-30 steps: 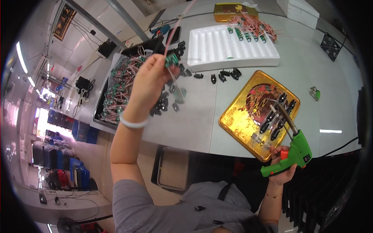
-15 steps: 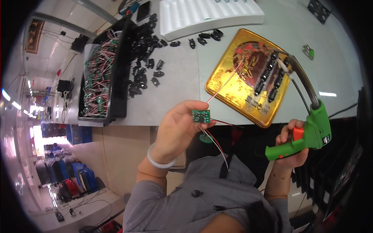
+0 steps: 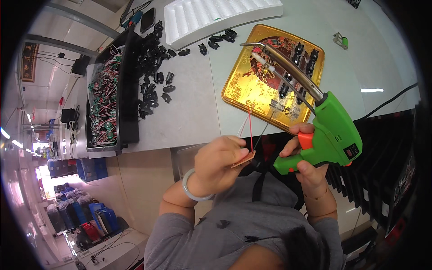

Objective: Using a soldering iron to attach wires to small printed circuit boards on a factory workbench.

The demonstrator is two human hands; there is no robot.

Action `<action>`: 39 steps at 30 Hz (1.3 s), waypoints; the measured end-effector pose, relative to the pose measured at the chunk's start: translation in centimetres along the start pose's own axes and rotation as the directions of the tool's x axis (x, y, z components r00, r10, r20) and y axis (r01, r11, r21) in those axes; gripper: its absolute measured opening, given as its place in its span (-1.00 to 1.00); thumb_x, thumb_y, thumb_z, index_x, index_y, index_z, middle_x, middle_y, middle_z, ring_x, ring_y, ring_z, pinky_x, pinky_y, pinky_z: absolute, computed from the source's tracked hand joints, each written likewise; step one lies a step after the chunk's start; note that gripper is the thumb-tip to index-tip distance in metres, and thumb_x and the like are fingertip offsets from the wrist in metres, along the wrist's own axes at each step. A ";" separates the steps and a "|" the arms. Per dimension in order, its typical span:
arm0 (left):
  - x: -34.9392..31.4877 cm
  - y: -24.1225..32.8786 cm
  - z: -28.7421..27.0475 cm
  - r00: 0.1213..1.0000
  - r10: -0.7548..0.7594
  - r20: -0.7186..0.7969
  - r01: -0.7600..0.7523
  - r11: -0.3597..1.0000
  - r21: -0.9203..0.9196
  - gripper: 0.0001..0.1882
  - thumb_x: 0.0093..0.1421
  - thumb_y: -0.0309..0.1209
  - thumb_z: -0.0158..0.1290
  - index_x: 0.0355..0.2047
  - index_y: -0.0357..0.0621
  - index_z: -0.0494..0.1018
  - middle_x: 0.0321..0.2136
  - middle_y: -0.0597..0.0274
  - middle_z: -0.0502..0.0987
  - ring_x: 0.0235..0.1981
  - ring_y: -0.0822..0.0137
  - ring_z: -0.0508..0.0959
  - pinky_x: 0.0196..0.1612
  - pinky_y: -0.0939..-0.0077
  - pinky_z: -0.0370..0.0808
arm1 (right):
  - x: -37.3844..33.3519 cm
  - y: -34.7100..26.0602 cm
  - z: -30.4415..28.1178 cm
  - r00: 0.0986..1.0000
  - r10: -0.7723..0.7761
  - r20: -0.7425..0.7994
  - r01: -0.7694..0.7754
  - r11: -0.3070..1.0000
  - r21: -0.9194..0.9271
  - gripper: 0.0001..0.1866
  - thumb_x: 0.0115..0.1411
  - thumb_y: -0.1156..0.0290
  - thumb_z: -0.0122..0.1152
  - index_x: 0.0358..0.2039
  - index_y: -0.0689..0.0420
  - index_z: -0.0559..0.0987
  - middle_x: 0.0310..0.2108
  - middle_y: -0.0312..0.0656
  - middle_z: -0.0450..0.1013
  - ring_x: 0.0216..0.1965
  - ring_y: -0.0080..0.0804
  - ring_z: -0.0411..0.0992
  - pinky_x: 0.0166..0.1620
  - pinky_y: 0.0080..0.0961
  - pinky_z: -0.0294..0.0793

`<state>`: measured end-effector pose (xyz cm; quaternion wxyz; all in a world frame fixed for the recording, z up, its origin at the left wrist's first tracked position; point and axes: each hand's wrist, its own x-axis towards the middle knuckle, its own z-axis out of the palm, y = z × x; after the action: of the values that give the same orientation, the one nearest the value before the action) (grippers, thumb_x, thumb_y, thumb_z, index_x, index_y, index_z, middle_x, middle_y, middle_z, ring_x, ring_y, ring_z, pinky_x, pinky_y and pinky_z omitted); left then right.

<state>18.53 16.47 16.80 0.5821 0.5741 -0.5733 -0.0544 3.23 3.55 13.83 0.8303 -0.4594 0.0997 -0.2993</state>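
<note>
My left hand [image 3: 218, 164], with a pale bangle on its wrist, pinches a small circuit board [image 3: 244, 159] that is seen nearly edge-on. Red, white and dark wires [image 3: 251, 130] rise from it toward the table edge. A green soldering gun [image 3: 339, 132] with an orange trigger is gripped in my right hand [image 3: 312, 173]. Its metal barrel points up and left, and the bent tip is over a gold tin lid [image 3: 236, 85], apart from the board. Several black cylindrical parts [image 3: 285, 86] lie on that lid.
A black bin [image 3: 129, 99] full of wired circuit boards stands at the left. Beside it lie heaped small black housings [image 3: 150, 67]. A white foam tray [image 3: 216, 20] and a phone [image 3: 147, 20] are at the back. A small green-and-metal piece [image 3: 342, 41] lies far right.
The board in my left hand has turned from face-up to nearly edge-on, and its wires now point upward. My right hand has brought the soldering gun leftward, its tip swinging across the gold lid.
</note>
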 end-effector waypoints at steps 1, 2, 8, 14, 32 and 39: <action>-0.4 0.2 0.3 0.996 -0.085 0.013 0.086 0.991 -0.100 -0.77 -0.07 -0.64 0.11 -0.37 -0.21 0.35 -0.61 0.21 0.38 -0.63 0.34 0.42 -0.45 0.54 0.39 | 0.0 -0.1 0.2 1.000 0.001 0.018 -0.001 1.000 0.002 -0.38 -0.11 0.40 0.22 -0.01 0.27 0.22 -0.06 -0.01 0.20 -0.26 -0.40 0.40 -0.27 -0.53 0.43; -0.8 0.5 0.5 0.998 -0.066 0.023 0.068 0.992 -0.107 -0.77 -0.07 -0.64 0.11 -0.37 -0.21 0.35 -0.61 0.21 0.38 -0.63 0.34 0.42 -0.45 0.54 0.39 | 0.0 -0.3 0.3 0.999 0.011 0.040 -0.010 0.999 -0.031 -0.37 -0.10 0.43 0.20 0.01 0.25 0.20 -0.04 -0.04 0.19 -0.24 -0.41 0.39 -0.25 -0.55 0.41; -1.9 1.2 1.9 0.826 -0.435 0.358 0.562 0.594 -0.576 -0.90 0.13 -0.57 -0.09 -0.35 -0.25 0.22 -0.51 0.17 0.39 -0.56 0.47 0.42 -0.51 0.67 0.37 | 0.1 -0.1 0.8 1.000 0.027 0.017 -0.023 0.985 -0.174 -0.63 -0.07 0.54 0.17 -0.18 0.23 0.40 0.00 -0.10 0.19 -0.11 -0.41 0.31 -0.13 -0.54 0.32; -0.7 1.0 1.9 0.669 -0.443 0.596 0.742 0.372 -0.557 -0.88 0.13 -0.56 -0.09 -0.34 -0.21 0.18 -0.47 0.21 0.38 -0.47 0.50 0.43 -0.37 0.69 0.37 | 0.4 0.3 -0.3 0.994 -0.049 0.101 0.087 0.908 -0.411 -0.40 -0.10 0.65 0.17 0.00 0.26 0.20 -0.05 0.00 0.18 -0.30 -0.46 0.37 -0.27 -0.61 0.41; 8.7 -2.6 -3.6 0.238 -0.617 0.750 0.888 0.451 0.088 -0.90 0.10 -0.53 -0.09 -0.34 -0.22 0.28 -0.59 0.34 0.37 -0.58 0.61 0.38 -0.51 0.78 0.30 | 0.8 -0.4 -5.6 0.958 -0.235 -0.162 0.232 0.972 -0.037 -0.50 0.05 0.32 0.03 -0.02 0.27 0.23 -0.10 -0.02 0.26 -0.07 -0.24 0.28 -0.01 -0.33 0.26; 14.2 -8.3 -1.4 0.225 -0.617 0.754 0.763 0.592 0.257 -0.91 0.03 -0.47 0.02 -0.45 -0.18 0.34 -0.65 0.36 0.43 -0.67 0.64 0.35 -0.61 0.79 0.25 | 2.4 2.4 -7.6 0.961 -0.248 -0.121 0.273 0.921 0.278 -0.51 0.05 0.30 0.00 -0.04 0.29 0.24 -0.09 -0.01 0.24 0.04 -0.11 0.19 0.15 -0.15 0.05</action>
<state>29.25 4.29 19.78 0.2264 0.6285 -0.4412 -0.5992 2.75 -2.22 7.93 0.8368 -0.3282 0.0268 -0.4374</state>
